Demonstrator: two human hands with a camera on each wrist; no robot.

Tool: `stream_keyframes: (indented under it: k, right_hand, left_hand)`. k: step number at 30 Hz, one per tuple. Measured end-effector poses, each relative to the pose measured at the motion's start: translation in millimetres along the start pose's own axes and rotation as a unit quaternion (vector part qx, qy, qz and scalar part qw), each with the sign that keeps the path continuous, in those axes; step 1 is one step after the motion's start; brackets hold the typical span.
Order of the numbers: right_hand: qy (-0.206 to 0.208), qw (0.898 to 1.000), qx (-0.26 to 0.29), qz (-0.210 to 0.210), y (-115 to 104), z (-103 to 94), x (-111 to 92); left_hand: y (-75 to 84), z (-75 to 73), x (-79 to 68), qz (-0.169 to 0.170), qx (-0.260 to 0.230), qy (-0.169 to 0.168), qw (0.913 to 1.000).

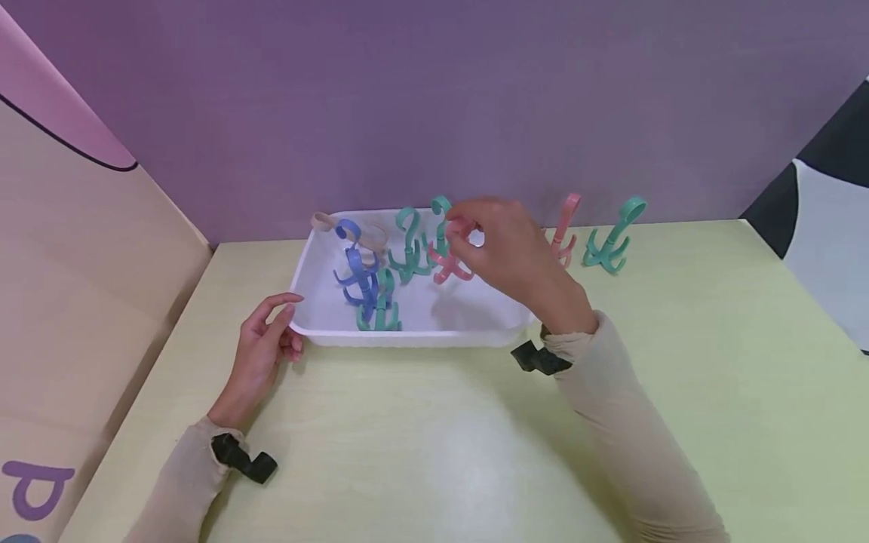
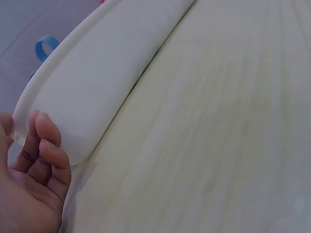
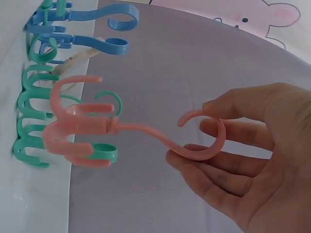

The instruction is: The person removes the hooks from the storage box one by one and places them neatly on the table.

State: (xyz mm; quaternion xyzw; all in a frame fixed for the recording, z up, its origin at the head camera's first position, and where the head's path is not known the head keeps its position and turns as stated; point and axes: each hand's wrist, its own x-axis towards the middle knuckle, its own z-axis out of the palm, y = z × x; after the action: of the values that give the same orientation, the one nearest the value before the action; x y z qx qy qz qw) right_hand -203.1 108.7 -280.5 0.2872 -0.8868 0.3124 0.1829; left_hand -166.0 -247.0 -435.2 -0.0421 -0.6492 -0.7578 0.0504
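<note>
My right hand [image 1: 505, 245] holds a pink multi-prong hook [image 3: 92, 126] by its curved top, above the white tray [image 1: 434, 338]. Its prongs point down toward the tray in the head view. At the tray's front left corner my left hand [image 1: 261, 351] grips the rim, thumb and fingers on either side of the edge. Inside the tray, green hooks [image 1: 409, 256] stand near the back. Blue hooks [image 1: 360, 271] and another green hook [image 1: 382, 305] crowd the left part. A beige hook [image 1: 372, 237] lies behind the blue ones, partly hidden.
On the table [image 1: 407, 437], right of the tray, stand another pink hook [image 1: 565, 226], partly covered by my right hand, and a green hook [image 1: 614, 237]. A purple panel [image 1: 434, 105] rises behind the tray. A pale side panel [image 1: 68, 302] borders the table's left.
</note>
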Motion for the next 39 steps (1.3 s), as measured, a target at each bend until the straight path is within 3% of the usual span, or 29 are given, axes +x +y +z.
stream_keyframes:
  k: [9, 13, 21, 29, 34, 39]
  right_hand:
    - [0.071, 0.993, 0.003, -0.094, 8.7, 3.0, -9.5]
    - [0.1, 0.988, 0.017, -0.113, 16.9, 4.2, -18.8]
    - [0.102, 0.989, 0.024, -0.105, 22.8, -3.2, -27.9]
    - [0.1, 0.991, 0.052, -0.07, 32.0, -15.7, -36.4]
    - [0.131, 0.989, 0.057, -0.028, 38.4, -28.9, -46.0]
    - [0.147, 0.987, 0.058, -0.04, 45.2, -37.6, -44.4]
  left_hand:
    - [-1.1, 1.0, 1.2, -0.007, 0.004, 0.002, 1.0]
    - [-1.6, 0.7, 2.4, -0.005, 0.01, -0.007, 0.9999]
    - [-1.5, -0.3, 1.1, -0.005, 0.009, -0.001, 0.9999]
    - [-1.3, 0.8, -1.6, -0.004, 0.009, 0.001, 1.0]
    - [-2.4, 1.3, 1.0, -0.001, 0.008, -0.018, 0.9998]
    - [-2.7, -0.7, 2.3, 0.004, 0.02, -0.014, 0.9997]
